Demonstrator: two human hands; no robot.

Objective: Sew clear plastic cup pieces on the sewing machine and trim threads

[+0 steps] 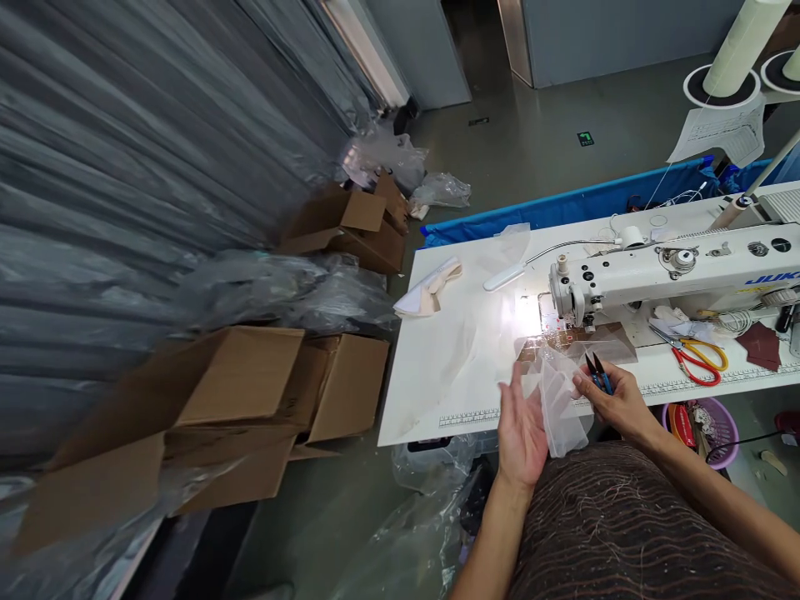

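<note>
Sheer white fabric (556, 400) hangs between my two hands at the front edge of the white sewing table (425, 383). My left hand (522, 429) is palm up with its fingers spread, and the fabric rests against its right side. Between the thumb and fingers of my right hand (609, 396) is a pinch of the same fabric, and small blue thread snips (598, 373) with dark blades pointing up are held in that hand too. Just beyond the hands stands the white sewing machine (675, 275), its needle area lit.
Red- and yellow-handled scissors (693, 354) and dark red fabric pieces (759, 346) lie right of the hands. Folded cream fabric (430, 290) sits at the table's left. Cardboard boxes (243, 383) stand on the floor left; a purple basket (722, 421) is below right.
</note>
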